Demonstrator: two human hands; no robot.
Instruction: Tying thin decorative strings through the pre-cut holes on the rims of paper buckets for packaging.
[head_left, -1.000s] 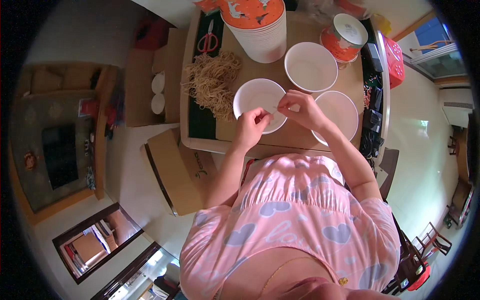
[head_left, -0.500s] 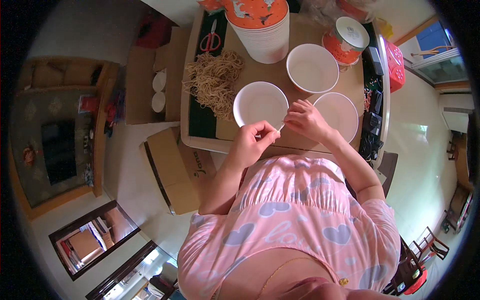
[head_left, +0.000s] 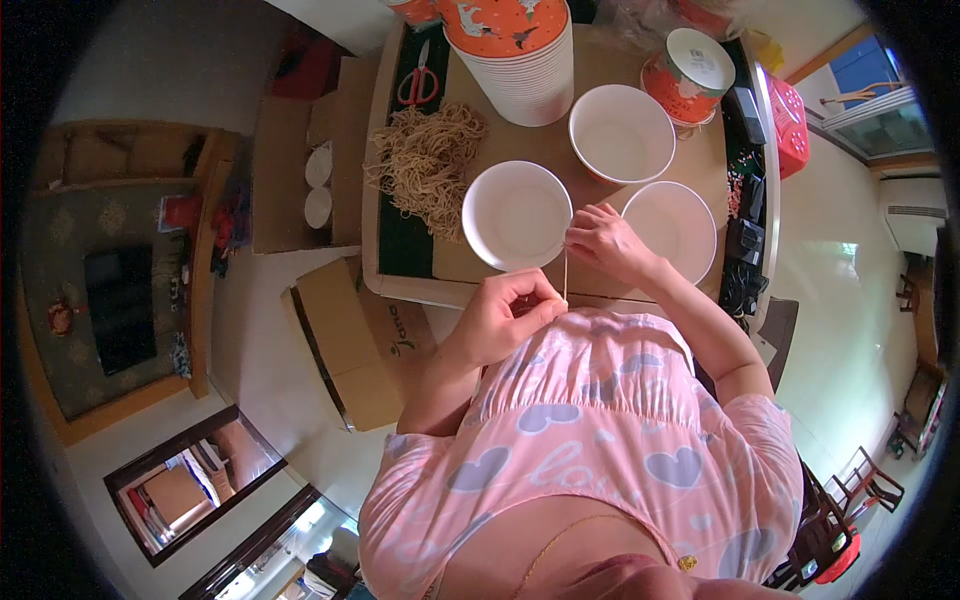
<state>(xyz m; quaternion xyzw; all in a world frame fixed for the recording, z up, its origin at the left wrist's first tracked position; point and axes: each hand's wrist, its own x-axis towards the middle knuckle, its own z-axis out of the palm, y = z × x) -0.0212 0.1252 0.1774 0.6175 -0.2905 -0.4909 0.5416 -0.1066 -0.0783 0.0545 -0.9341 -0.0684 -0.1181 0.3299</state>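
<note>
A short length of pale string (head_left: 566,277) runs between my two hands at the table's front edge. My left hand (head_left: 512,312) is closed, pinching its lower end between thumb and fingers. At the upper end my right hand (head_left: 610,243) pinches it, fingers bent together. Just beyond my hands stands a white paper tub (head_left: 517,215), upright and open at the top. A second white tub (head_left: 672,232) is beside my right hand, and a third tub (head_left: 622,135) stands behind them. To the left lies a tangled heap of tan string (head_left: 428,165).
A tall stack of paper tubs (head_left: 515,85) stands at the back, next to red-handled scissors (head_left: 420,80). Another orange tub (head_left: 682,92) with a white-topped one is at back right. Black devices (head_left: 745,245) line the right edge. Cardboard boxes (head_left: 365,345) sit left of the table.
My left hand has moved down toward my body, away from my right hand. More of the string now shows, stretched between them. My right hand has hardly moved.
</note>
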